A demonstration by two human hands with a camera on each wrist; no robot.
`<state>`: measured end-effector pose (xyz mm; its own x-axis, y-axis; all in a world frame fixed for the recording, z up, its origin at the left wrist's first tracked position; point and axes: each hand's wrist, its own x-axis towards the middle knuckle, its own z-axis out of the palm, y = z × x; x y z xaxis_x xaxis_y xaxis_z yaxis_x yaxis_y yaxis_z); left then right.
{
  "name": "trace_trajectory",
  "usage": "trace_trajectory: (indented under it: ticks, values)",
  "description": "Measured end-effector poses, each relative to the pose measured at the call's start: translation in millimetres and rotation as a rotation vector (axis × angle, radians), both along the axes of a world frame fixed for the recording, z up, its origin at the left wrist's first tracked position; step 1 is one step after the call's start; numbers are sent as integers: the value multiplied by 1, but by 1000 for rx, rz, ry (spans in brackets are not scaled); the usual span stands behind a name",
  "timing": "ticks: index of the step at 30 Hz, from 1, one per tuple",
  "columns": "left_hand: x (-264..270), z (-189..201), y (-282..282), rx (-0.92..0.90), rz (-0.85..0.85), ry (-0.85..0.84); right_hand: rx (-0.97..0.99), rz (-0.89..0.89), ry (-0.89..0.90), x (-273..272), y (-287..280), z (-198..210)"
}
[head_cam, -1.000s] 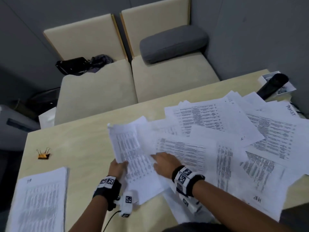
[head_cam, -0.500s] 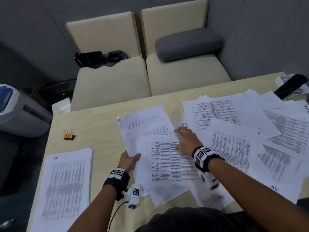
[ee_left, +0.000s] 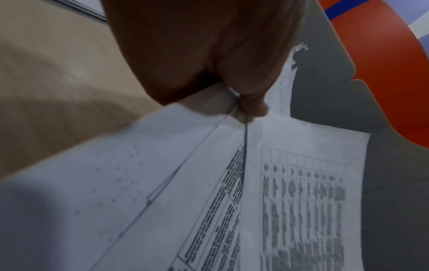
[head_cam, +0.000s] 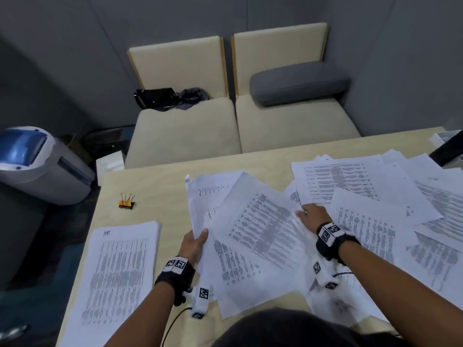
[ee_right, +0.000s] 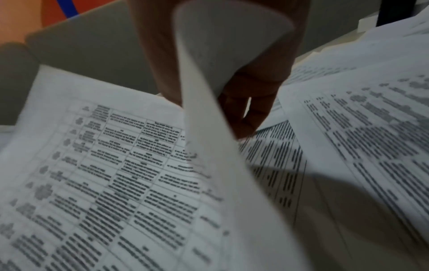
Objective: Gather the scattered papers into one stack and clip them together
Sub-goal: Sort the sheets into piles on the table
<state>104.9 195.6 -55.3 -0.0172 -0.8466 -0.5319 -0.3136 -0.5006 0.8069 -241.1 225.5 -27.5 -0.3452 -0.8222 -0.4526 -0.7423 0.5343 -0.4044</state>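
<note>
Handwritten mark on the top-left corner of the neat stack (head_cam: 120, 269), looks like "HR" or similar, not clear. Printed tables on every sheet, text too blurred to read. Square black-and-white tags on both wristbands.

Neat stack lies at the table's (head_cam: 150, 191) left near edge, long axis running away from the person, tilted a little right. Yellow binder clip (head_cam: 127, 203) sits on bare table beyond it, wire handles up, apart from all paper.

Left hand (head_cam: 194, 244) pinches the left edge of the gathered bundle (head_cam: 250, 236); the left wrist view shows the thumb (ee_left: 252, 102) pressed on top of the sheets (ee_left: 278, 183) with the fingers underneath. Bundle sheets are fanned, not squared: the bottom one's long axis runs away from the person, the top one is rotated clockwise, far corner pointing up-right.

Right hand (head_cam: 312, 216) rests on the bundle's right side, where it meets the loose papers (head_cam: 375, 196). In the right wrist view the fingers (ee_right: 253, 113) point down with tips on a printed sheet, and a curled-up sheet (ee_right: 209, 110) stands in front of them; cannot tell whether they pinch it.

Loose papers cover the table's right half, overlapping at mixed angles.
</note>
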Motion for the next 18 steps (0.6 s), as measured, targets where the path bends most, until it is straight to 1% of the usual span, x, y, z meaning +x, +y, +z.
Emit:
trace_trajectory:
  ticks: [2, 3, 5, 6, 7, 9, 10, 11, 12, 13, 14, 15, 16, 17, 18]
  values:
    - [-4, 2, -1, -19, -41, -13, 36, 54, -28, 14, 5, -6]
    - [-6, -4, -4, -30, -49, -22, 78, 119, -63, 24, 8, -10]
    - [-9, -15, -7, -3, -66, -80, 221, 268, -147, 49, 16, -18]
    - [-12, -18, -9, 7, -67, -91, 314, 340, -156, 61, 18, -21]
    - [-15, -16, -9, -26, -32, -62, 393, 404, -132, 69, 21, -23]
    - [-24, 11, -8, -102, 10, -3, 467, 450, -56, 72, 20, -21]
    - [-25, 23, -11, -142, 25, 15, 444, 434, -37, 71, 18, -17]
    - [-28, 44, -13, -192, 30, 81, 379, 397, -34, 66, 13, -11]
    - [-28, 58, -17, -223, 32, 139, 259, 310, -59, 59, 6, -4]
    - [-28, 74, -21, -256, 23, 208, 109, 191, -129, 53, 0, 10]
    - [-29, 94, -25, -298, 10, 251, -30, 83, -241, 50, -8, 26]
    - [-27, 111, -30, -352, -15, 263, -138, 14, -383, 49, -16, 47]
    - [-26, 125, -36, -402, -32, 266, -217, -18, -525, 50, -23, 68]
    - [-24, 135, -41, -450, -52, 271, -273, -23, -630, 51, -30, 86]
    - [-24, 147, -45, -483, -64, 279, -325, -24, -697, 53, -36, 103]
